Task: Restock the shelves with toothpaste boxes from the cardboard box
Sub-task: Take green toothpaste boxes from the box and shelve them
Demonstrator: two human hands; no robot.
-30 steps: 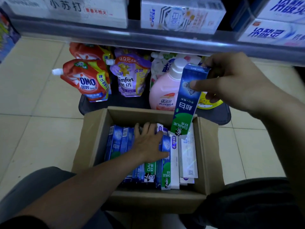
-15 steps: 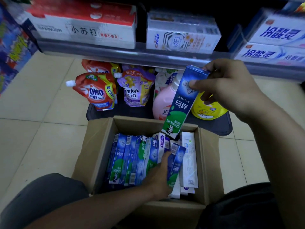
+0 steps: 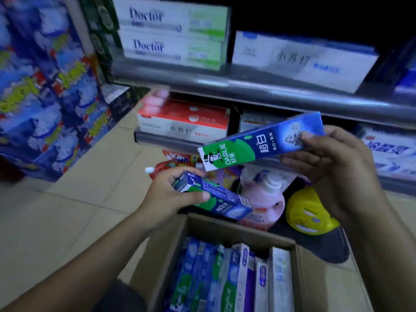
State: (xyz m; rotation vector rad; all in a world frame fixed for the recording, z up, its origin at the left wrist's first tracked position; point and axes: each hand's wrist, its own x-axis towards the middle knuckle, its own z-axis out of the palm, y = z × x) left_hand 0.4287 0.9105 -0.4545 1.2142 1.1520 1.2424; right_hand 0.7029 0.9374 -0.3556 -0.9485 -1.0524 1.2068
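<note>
Dim shop aisle over a pale tiled floor (image 3: 67, 210), metal shelves (image 3: 270, 86) straight ahead carrying rows of toothpaste cartons: Doctor boxes (image 3: 171, 32) far left on the upper level, red-and-white boxes (image 3: 182, 120) one level down.

Just changed: left hand (image 3: 166, 197) up and out of the cardboard box (image 3: 301, 266), buried among the packs half a second back, now gripping a second Darlie box (image 3: 216, 199) with thumb on top and fingers (image 3: 180, 174) curled round the far side of one end. Right hand (image 3: 337, 167) higher and further right, pinching the first Darlie box (image 3: 258, 145) by its blue end between thumb and fingertips. That box turned from hanging nearly upright to almost level, green end to the left. Gaze raised from carton to shelves as well. Probable meaning: picking done for this round, two packs in hand, shelving next. No slot evident yet.

Cardboard box near, open-topped, still well filled with toothpaste boxes (image 3: 225, 278) standing on edge in rows, blue-green at left, white at right. Just beyond, a black tray (image 3: 333, 251) on the floor holding a pink bottle (image 3: 267, 199), a yellow bottle (image 3: 308, 212) and a red pouch (image 3: 177, 161).
</note>
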